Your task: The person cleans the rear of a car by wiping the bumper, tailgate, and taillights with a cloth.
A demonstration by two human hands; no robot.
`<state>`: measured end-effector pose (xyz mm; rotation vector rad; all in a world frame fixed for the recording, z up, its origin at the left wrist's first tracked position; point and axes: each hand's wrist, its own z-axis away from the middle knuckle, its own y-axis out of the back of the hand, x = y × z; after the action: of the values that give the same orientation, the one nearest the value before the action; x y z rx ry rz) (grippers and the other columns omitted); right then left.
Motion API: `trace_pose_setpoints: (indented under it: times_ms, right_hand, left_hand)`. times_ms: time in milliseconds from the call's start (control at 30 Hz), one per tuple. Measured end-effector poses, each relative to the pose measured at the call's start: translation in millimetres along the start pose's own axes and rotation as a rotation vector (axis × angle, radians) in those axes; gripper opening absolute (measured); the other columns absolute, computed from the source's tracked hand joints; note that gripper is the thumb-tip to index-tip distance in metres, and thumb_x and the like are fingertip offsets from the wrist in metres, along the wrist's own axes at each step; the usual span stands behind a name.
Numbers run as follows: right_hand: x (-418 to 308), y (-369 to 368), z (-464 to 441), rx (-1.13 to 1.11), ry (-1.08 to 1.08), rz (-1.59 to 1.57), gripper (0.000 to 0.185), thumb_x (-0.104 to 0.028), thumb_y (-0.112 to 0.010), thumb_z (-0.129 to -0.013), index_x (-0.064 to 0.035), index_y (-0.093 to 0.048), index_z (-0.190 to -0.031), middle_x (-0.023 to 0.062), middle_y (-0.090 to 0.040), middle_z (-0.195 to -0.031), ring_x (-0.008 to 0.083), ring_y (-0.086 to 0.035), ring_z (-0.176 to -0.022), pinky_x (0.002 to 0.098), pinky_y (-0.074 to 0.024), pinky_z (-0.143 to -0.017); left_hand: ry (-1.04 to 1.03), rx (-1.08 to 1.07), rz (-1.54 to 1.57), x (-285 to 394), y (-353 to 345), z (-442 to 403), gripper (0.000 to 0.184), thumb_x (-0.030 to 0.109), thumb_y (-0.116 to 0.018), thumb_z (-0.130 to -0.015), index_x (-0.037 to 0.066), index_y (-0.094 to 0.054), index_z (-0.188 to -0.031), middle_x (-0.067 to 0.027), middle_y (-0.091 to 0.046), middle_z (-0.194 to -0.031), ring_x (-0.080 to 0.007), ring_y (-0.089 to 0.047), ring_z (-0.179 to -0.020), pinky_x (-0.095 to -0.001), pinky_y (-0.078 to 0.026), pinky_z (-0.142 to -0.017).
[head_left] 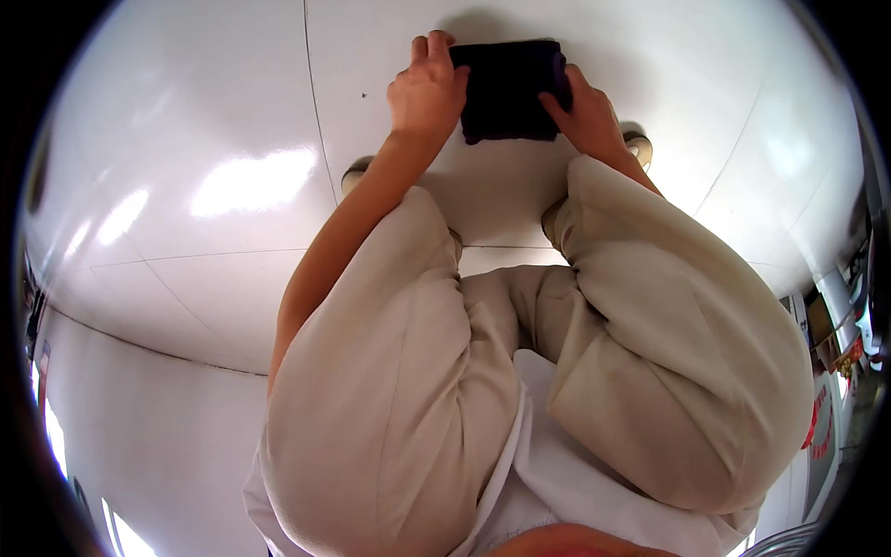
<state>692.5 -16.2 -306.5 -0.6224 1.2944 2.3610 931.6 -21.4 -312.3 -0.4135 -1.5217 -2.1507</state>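
A dark, folded cloth bundle (pixel 510 91), almost black with a purple tint at its right edge, lies on the pale tiled floor beyond my feet. At its left edge is my left hand (pixel 429 88), thumb on the near side and fingers curled at the upper corner. My right hand (pixel 587 110) holds the right edge between thumb and fingers. Some fingertips are hidden behind the cloth.
My bent knees in beige trousers (pixel 390 371) fill the lower middle. A shoe (pixel 638 148) shows at the right and another (pixel 356 174) at the left. A white wall (pixel 158 408) stands at lower left; assorted items line the right edge.
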Motion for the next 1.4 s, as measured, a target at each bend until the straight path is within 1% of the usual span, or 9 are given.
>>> trace_pose_setpoints:
  times_ms: [400,567,667,733,900,1100,1233,1300,1400]
  right_hand:
    - [5,-9,-3,0.183,0.03,0.105,0.049,-0.03,-0.082,-0.083,-0.01,-0.054,-0.117,0.0096,-0.059,-0.115,0.0334,-0.065,-0.099,0.0437,-0.0544,-0.08]
    - [-13,10,-7,0.556,0.284,0.175,0.064,-0.02,-0.086,-0.076,-0.0139,-0.054,-0.13,0.0064,-0.055,-0.133,0.0319,-0.056,-0.119,0.0411,-0.0498,-0.098]
    - [-27,41,-13,0.349,0.567,0.244,0.068,-0.018,-0.086,-0.073,-0.0145,-0.056,-0.133,0.0042,-0.056,-0.136,0.031,-0.054,-0.124,0.0396,-0.0472,-0.103]
    - [-30,55,-18,-0.137,0.687,0.041,0.061,-0.016,-0.086,-0.07,-0.0132,-0.06,-0.125,0.0027,-0.061,-0.127,0.0279,-0.055,-0.124,0.0384,-0.0482,-0.102]
    - [-54,82,-11,-0.614,0.429,-0.195,0.038,-0.02,-0.083,-0.07,-0.0088,-0.068,-0.103,0.011,-0.07,-0.1,0.0342,-0.065,-0.095,0.0418,-0.052,-0.086]
    - [-61,58,-1,-0.686,0.64,-0.48,0.026,-0.031,-0.079,-0.076,-0.0071,-0.07,-0.082,0.0114,-0.067,-0.068,0.0274,-0.063,-0.059,0.0394,-0.0499,-0.057]
    - [-81,69,17,-0.693,0.612,-0.463,0.034,-0.032,-0.076,-0.083,-0.0052,-0.068,-0.101,0.0158,-0.071,-0.094,0.03,-0.068,-0.088,0.04,-0.0534,-0.078]
    - [-101,87,3,-0.232,0.867,-0.368,0.043,-0.029,-0.075,-0.084,-0.0039,-0.063,-0.117,0.0196,-0.065,-0.12,0.0357,-0.062,-0.111,0.0438,-0.0489,-0.097]
    - [-121,110,12,-0.259,0.866,-0.447,0.05,-0.029,-0.074,-0.086,-0.0036,-0.06,-0.126,0.0205,-0.059,-0.131,0.0389,-0.054,-0.123,0.0468,-0.0442,-0.107]
  left_hand:
    - [0.134,-0.145,0.287,-6,-8,5,0.045,0.029,-0.08,-0.083,0.001,-0.061,-0.113,-0.0098,-0.072,-0.101,-0.0285,-0.07,-0.096,-0.0394,-0.055,-0.08]
    - [-0.274,0.031,0.338,-3,-20,10,0.031,0.016,-0.076,-0.085,0.004,-0.061,-0.109,-0.0135,-0.072,-0.103,-0.0354,-0.07,-0.087,-0.0415,-0.055,-0.077]
    - [-0.246,-0.186,0.493,18,-1,22,0.032,0.01,-0.072,-0.086,0.007,-0.056,-0.114,-0.0169,-0.07,-0.104,-0.0401,-0.068,-0.09,-0.0457,-0.055,-0.078]
    - [-0.37,-0.167,0.51,22,4,29,0.034,0.01,-0.069,-0.089,0.01,-0.051,-0.118,-0.0175,-0.069,-0.1,-0.0432,-0.066,-0.089,-0.051,-0.054,-0.074]
    - [-0.456,-0.361,0.217,37,36,56,0.035,0.012,-0.065,-0.09,0.014,-0.055,-0.123,-0.0123,-0.072,-0.096,-0.0387,-0.069,-0.08,-0.0506,-0.055,-0.066]
    - [-0.647,-0.296,0.231,68,105,50,0.036,0.014,-0.07,-0.084,0.019,-0.064,-0.119,-0.007,-0.071,-0.101,-0.033,-0.07,-0.085,-0.0437,-0.057,-0.07]
    - [-0.699,-0.261,0.187,83,153,47,0.035,0.01,-0.072,-0.083,0.018,-0.066,-0.116,-0.0057,-0.069,-0.106,-0.0313,-0.07,-0.086,-0.0407,-0.059,-0.073]
    - [-0.719,-0.244,0.327,85,175,17,0.039,0.002,-0.076,-0.08,0.014,-0.067,-0.115,-0.0062,-0.067,-0.108,-0.0299,-0.071,-0.091,-0.0379,-0.059,-0.079]
    - [-0.706,-0.259,0.471,98,196,15,0.042,0.002,-0.08,-0.078,0.012,-0.066,-0.117,-0.0078,-0.066,-0.108,-0.0286,-0.069,-0.095,-0.0371,-0.057,-0.081]
